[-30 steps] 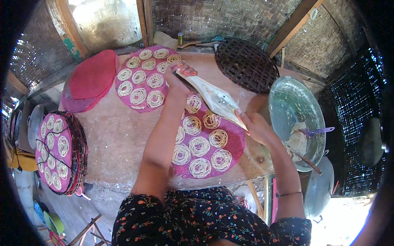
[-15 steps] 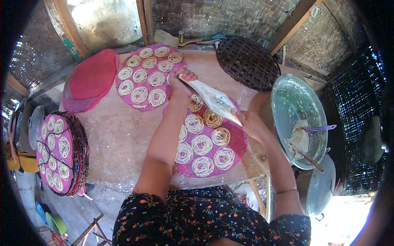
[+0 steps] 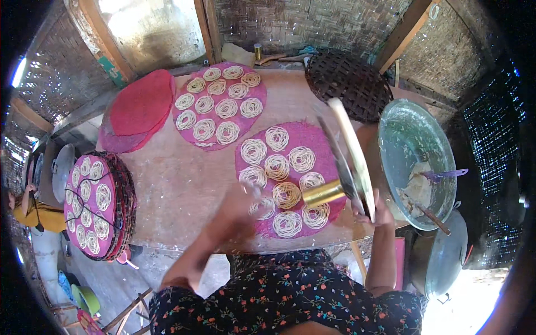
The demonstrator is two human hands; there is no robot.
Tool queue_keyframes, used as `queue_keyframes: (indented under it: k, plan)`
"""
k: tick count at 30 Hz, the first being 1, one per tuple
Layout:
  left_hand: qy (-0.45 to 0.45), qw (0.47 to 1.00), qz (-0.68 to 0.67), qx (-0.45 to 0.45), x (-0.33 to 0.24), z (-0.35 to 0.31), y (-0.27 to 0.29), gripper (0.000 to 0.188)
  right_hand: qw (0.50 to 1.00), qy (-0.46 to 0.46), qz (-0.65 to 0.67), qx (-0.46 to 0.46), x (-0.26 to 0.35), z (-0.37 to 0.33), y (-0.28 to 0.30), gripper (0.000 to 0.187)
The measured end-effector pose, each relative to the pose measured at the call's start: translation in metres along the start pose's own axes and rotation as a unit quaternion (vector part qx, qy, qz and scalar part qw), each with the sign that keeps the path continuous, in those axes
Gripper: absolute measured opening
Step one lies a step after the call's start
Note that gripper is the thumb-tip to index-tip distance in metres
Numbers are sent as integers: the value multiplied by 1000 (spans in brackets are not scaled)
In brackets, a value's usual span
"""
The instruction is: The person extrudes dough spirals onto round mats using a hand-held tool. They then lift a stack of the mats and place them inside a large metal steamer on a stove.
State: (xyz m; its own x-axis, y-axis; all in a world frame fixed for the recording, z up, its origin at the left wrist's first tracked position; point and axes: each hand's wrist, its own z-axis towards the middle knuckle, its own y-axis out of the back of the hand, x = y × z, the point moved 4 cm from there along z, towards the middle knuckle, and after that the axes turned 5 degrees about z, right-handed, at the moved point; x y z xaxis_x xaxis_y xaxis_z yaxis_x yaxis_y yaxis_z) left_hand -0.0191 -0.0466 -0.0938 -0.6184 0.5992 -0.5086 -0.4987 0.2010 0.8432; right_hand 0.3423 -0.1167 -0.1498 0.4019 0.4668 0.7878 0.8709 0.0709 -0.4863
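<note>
My right hand point(image 3: 377, 212) grips the lower end of a wooden hand press point(image 3: 355, 153), which stands on edge over the near cloth's right side. From the press a brass-coloured cylinder point(image 3: 324, 193) sticks out to the left. My left hand point(image 3: 240, 198), smeared by motion, is off the press and over the cloth's left part; its fingers cannot be made out. Beneath lies a round magenta mesh cloth point(image 3: 330, 146) bearing several pale coils of thin dough strands point(image 3: 277, 167). One yellower coil point(image 3: 286, 195) lies just left of the cylinder, which partly covers its neighbour.
Another coil-covered magenta cloth point(image 3: 216, 103) lies farther back, beside stacked red cloths point(image 3: 142, 106). A tied stack of coil-bearing trays point(image 3: 92, 206) stands left. Right are a dark woven tray point(image 3: 349, 84) and a green basin point(image 3: 416, 159) with batter and a purple-handled utensil point(image 3: 446, 174).
My left hand has let go of the press and moved down left. The press has swung from lying crosswise to upright in my right hand. The near cloth appears turned, its coils differently placed.
</note>
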Motion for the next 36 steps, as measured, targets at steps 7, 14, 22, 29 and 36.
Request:
queue_keyframes:
  k: [7, 14, 22, 29, 36]
  plan:
    - [-95, 986, 111, -85, -35, -75, -91, 26, 981, 51, 170, 81, -83, -15, 41, 70]
    - [-98, 979, 168, -68, -40, -72, -92, 22, 965, 122, 224, 56, -98, 2, 56, 69]
    - [-171, 952, 231, -103, -23, -99, -88, 21, 965, 86, 150, 197, -60, -2, 0, 71]
    - [5, 945, 308, -114, 66, -122, -13, 24, 990, 113, 80, -4, -55, -6, 6, 73]
    - [138, 956, 102, -240, 72, -64, 61, 43, 941, 3, 223, 253, -76, 5, 2, 75]
